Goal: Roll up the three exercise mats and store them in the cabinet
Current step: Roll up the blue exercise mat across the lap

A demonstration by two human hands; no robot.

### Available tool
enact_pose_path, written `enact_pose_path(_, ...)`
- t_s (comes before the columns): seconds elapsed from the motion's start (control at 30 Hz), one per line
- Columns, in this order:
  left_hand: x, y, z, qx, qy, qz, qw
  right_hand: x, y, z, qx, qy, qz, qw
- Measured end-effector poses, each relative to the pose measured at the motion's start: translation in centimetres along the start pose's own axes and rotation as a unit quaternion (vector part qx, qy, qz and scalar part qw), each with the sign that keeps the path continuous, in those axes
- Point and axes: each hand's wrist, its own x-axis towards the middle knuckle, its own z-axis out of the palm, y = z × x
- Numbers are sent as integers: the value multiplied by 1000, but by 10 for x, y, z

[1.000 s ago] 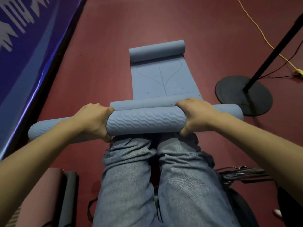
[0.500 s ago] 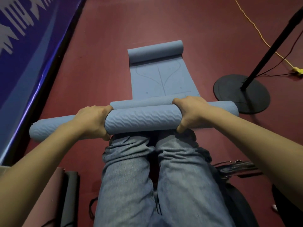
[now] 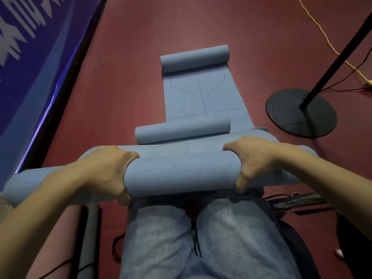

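1. Roll (image 3: 181,174) of blue mat is clenched crosswise above the knees by left hand (image 3: 104,174) and right hand (image 3: 253,164).
2. Unrolled mat (image 3: 203,97) is seen straight ahead on the floor (image 3: 130,77), square to the roll's long axis.

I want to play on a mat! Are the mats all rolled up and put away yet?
Not yet. Both hands, left and right, grip one rolled blue mat. The mat on the floor is still flat in the middle, curled only at its ends. No cabinet is in view, so nothing looks stored.

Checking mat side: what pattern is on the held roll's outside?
Blue wavy ribbing on the held roll, head view.
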Motion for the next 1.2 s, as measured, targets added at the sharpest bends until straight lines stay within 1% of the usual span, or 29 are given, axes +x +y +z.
enact_pose_path(0.13, 0, -1, 4, -15, -21, 5, 1000, -2, -2, 1, 14, -17, -3, 1000)
enact_pose_path(0.2, 2, -3, 8, -30, -16, 2, 999, 2, 0, 0, 33, -31, -1, 999)
enact_pose_path(0.27, 2, -4, 16, -40, 28, 18, 999, 8, 3, -2, 45, -50, -1, 998)
enact_pose_path(0.37, 1, -4, 24, -1, 124, 79, 989, 22, 10, -9, 61, -92, 3, 994)
enact_pose_path(0.43, 1, 0, 24, 14, 147, 88, 985, 33, 16, -14, 90, -137, 5, 986)
enact_pose_path(0.53, 4, 6, 28, 62, 149, 59, 985, 47, 22, -20, 131, -204, -8, 970)
enact_pose_path(0.6, 7, 11, 29, 104, 120, 25, 987, 50, 23, -20, 136, -209, -15, 968)
enact_pose_path(0.67, 11, 13, 28, 129, 104, 14, 986, 48, 22, -18, 144, -190, -17, 971)
enact_pose_path(0.73, 12, 11, 27, 131, 125, 31, 983, 41, 20, -14, 145, -157, -6, 977)
enact_pose_path(0.8, 13, 10, 24, 117, 146, 55, 981, 30, 15, -8, 124, -96, 11, 988)
enact_pose_path(0.87, 17, 11, 18, 118, 118, 52, 985, 19, 11, 0, 81, -18, 5, 997)
enact_pose_path(0.9, 19, 12, 11, 124, 85, 41, 988, 14, 9, 3, 58, 15, -6, 998)
enact_pose_path(0.97, 26, 12, -1, 124, 32, 33, 991, 8, 4, 6, 17, 58, -20, 998)
enact_pose_path(1.07, 35, 10, -13, 81, -20, 27, 996, 9, 2, 8, -20, 76, -19, 997)
enact_pose_path(1.2, 37, 11, -14, 92, -27, 21, 995, 9, 4, 12, -41, 86, -25, 995)
